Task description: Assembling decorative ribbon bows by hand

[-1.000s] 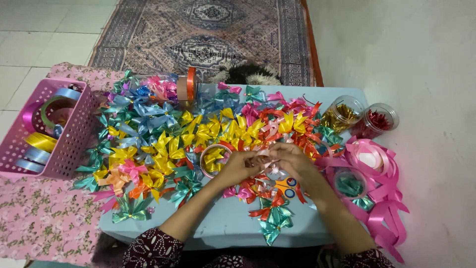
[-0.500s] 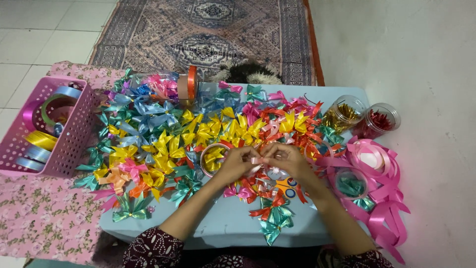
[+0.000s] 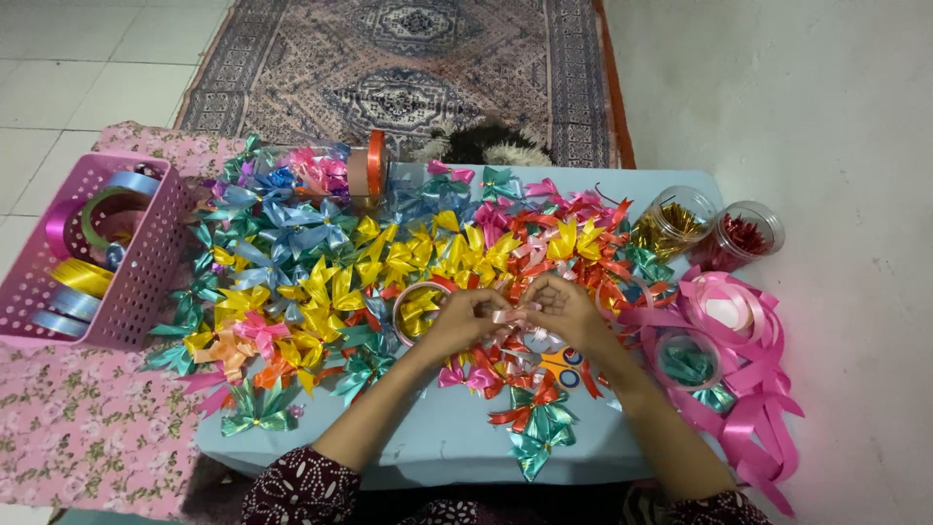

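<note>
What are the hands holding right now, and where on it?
Both hands, left and right, pinch a small pale pink ribbon piece between their fingers, one at each end.

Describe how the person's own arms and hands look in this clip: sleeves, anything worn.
Both forearms are bare. The left hand and right hand wear no gloves; no ring or watch can be made out. At the bottom edge, dark maroon sleeves with a small pale floral print cover the upper arms.

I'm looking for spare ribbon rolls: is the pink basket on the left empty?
No: the pink basket holds several ribbon rolls, among them yellow, light blue, purple and green ones.
</note>
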